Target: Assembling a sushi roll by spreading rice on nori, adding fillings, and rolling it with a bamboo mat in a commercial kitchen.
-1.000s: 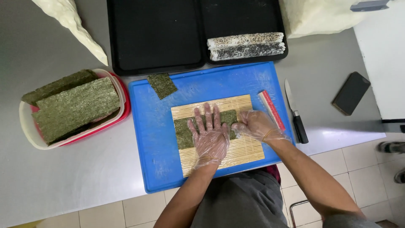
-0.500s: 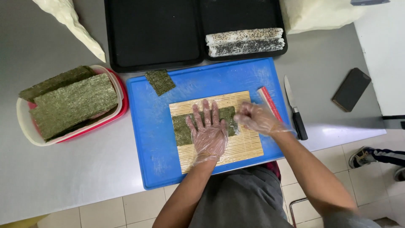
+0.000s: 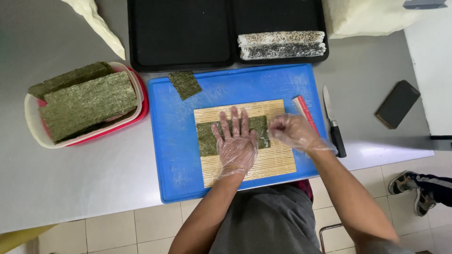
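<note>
Left hand [image 3: 237,141]: wearing a thin clear glove and lying flat with fingers spread wide, pressing down on the seaweed sheet [image 3: 231,133].
Right hand [image 3: 293,132]: also gloved, fingers curled in loosely at the right end of the sheet; I cannot tell if it is pinching anything.
Seaweed sheet: lying on the far half of the bamboo mat [image 3: 245,141], with its long side running left to right.
Bamboo mat: sitting in the middle of the blue cutting board [image 3: 174,150], its sticks running left to right.
Open room: bare blue board is showing to the left of the mat and along the far side; the near edge of the mat is sitting close to the near edge of the board.
Red stick [image 3: 303,112]: lying at the right edge of the mat.
Knife [image 3: 333,123]: lying on the table just right of the board, blade pointing far.
Small seaweed piece [image 3: 185,84]: lying at the far left of the board.
Seaweed tub [image 3: 84,106]: sitting left of the board.
Black trays [image 3: 181,33]: sitting on the far side, the right one holding two long rice rolls [image 3: 281,44].
Phone [image 3: 398,103]: lying far off to the right.
</note>
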